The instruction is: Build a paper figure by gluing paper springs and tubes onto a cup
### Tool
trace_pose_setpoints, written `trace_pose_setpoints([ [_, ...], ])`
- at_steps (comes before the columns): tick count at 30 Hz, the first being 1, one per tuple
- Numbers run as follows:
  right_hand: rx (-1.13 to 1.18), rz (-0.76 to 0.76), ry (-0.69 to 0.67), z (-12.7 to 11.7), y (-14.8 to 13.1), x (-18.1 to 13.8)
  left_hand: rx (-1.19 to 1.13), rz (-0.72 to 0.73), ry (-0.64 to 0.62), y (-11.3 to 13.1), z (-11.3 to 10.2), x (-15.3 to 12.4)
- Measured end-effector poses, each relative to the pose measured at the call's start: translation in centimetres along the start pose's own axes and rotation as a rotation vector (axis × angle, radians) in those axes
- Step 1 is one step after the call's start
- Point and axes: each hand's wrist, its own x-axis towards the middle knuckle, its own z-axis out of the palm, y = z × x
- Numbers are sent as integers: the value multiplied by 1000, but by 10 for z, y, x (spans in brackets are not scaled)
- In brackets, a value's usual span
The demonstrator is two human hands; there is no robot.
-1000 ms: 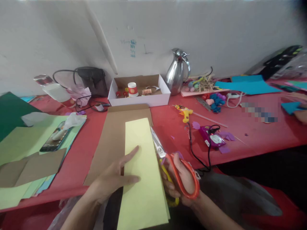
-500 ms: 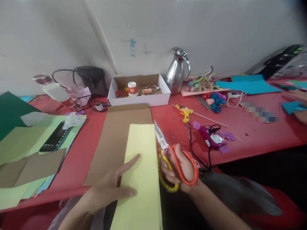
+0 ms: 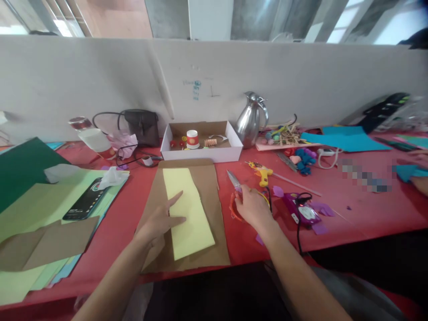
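Note:
My left hand [image 3: 157, 226] is at the left edge of a long yellow paper [image 3: 189, 218], index finger and thumb apart on top of it. Its other fingers are curled at the edge, partly hidden. The paper lies over a brown cardboard sheet [image 3: 214, 200]. My right hand [image 3: 254, 206] is closed on the handles of a pair of scissors [image 3: 234, 179], low over the red table just right of the cardboard. The blades point away to the upper left. My palm covers part of the orange and yellow handles.
Behind the cardboard stands a white box [image 3: 203, 154] holding a paper cup. A yellow glue gun [image 3: 264, 174], its cord and a purple device [image 3: 301, 209] lie right of the scissors. A steel jug [image 3: 249, 122] stands behind; a phone [image 3: 85, 200] rests on papers at left. Another person's hand [image 3: 421, 183] is far right.
The yellow paper has moved away from me and down onto the cardboard with my left hand. My right hand has turned over and lowered the scissors to the table. The view has tilted up.

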Motion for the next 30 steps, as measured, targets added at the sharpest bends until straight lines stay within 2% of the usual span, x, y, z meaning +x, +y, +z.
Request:
trace_pose_setpoints([
  [3,-116,-3,64,2,-4,4,10,-42,-23,-10,-2,13],
  [6,-162,-103,170,-3,-10,-5,-21,-54,-25,-15,-4,16],
  [8,-59,-302,138,-7,-19,-17,-81,-68,-18,-15,-2,14],
  [11,171,-708,-43,-6,-40,-39,-220,-100,47,-16,5,10],
  [12,197,-791,-52,-2,-46,-46,-257,-106,71,-16,7,9],
  [16,143,-991,78,19,-60,-60,-285,-120,93,-18,10,7],
  [19,92,-1084,121,30,-58,-59,-235,-93,184,-17,4,11],
  [21,102,-1085,134,33,-57,-58,-283,-61,240,-15,-1,16],
  [24,295,-973,103,34,-58,-59,-406,-33,194,-10,-8,21],
  [28,741,-560,-146,37,-64,-61,-455,-65,181,-4,-9,19],
  [30,887,-360,-252,37,-65,-58,-456,-91,184,-3,-9,17],
])
